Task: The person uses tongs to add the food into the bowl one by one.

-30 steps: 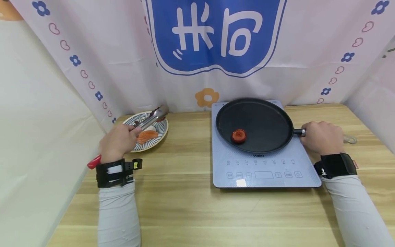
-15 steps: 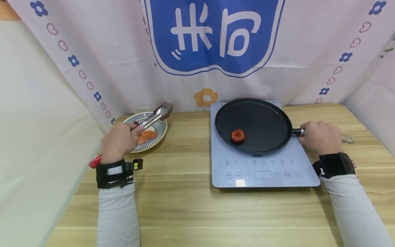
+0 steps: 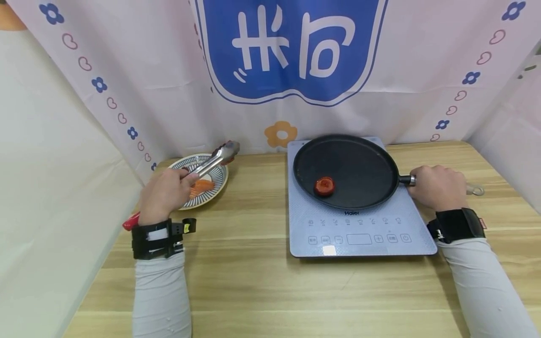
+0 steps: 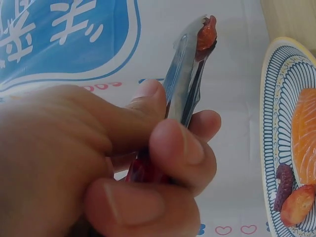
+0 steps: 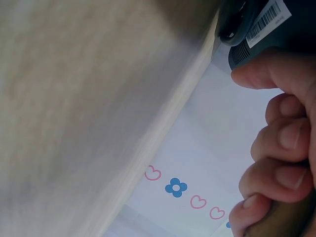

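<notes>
In the head view my left hand [image 3: 165, 196] grips red-handled metal tongs [image 3: 209, 164] over the plate's left side. Between the tong tips is a small dark-red piece of food [image 4: 206, 33], held up past the plate's rim. The patterned plate [image 3: 220, 185] carries an orange salmon slice [image 3: 203, 187]; in the left wrist view a purple piece [image 4: 283, 187] and a reddish piece [image 4: 297, 205] lie beside it. My right hand [image 3: 439, 188] holds the handle of a flat black pan [image 3: 351, 169]. A round red piece of food [image 3: 324, 186] sits near the pan's front left edge.
Under the pan is a light induction cooker [image 3: 359, 246] with a touch panel. The wooden table [image 3: 236, 277] stretches between plate and cooker and in front of them. A printed cloth [image 3: 177, 94] hangs along the back edge.
The tong tips with the dark-red piece have moved right, from over the plate's back rim to beyond it. My right hand still holds the pan handle, and the pan has stayed put.
</notes>
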`<action>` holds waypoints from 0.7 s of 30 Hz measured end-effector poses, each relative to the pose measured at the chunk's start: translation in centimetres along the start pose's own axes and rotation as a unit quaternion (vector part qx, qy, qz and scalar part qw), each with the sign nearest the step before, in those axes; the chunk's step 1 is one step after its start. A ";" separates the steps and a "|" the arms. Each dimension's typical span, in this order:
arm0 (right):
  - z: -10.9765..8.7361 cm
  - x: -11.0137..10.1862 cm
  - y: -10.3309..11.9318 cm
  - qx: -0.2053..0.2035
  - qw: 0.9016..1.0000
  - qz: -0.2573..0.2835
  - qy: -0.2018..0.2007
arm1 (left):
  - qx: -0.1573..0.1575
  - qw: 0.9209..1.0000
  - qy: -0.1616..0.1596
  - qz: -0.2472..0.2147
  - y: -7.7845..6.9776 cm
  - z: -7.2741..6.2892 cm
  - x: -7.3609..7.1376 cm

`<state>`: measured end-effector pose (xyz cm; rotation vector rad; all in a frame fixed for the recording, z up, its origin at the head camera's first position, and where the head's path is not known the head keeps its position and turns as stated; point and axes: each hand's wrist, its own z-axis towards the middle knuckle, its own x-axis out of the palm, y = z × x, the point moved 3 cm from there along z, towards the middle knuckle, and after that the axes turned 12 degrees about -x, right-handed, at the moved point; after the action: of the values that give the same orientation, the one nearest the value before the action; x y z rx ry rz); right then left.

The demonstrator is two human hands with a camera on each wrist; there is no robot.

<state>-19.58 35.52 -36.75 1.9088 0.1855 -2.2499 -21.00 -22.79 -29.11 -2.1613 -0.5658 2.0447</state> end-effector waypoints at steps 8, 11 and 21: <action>-0.1 -0.1 0.0 0.003 1.000 0.004 0.013 | 0.005 1.000 0.001 -0.001 -0.2 -0.1 -0.1; -0.1 -0.1 0.1 0.004 1.000 0.003 0.014 | 0.015 1.000 -0.002 0.002 -0.5 -0.2 -0.1; 0.0 0.0 -0.2 -0.001 1.000 0.001 0.005 | 0.049 0.999 -0.014 0.013 -1.0 -0.2 -0.1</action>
<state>-19.60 35.76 -36.80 1.9173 0.1870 -2.2389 -20.96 -21.88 -28.64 -2.0987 -0.4333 2.0722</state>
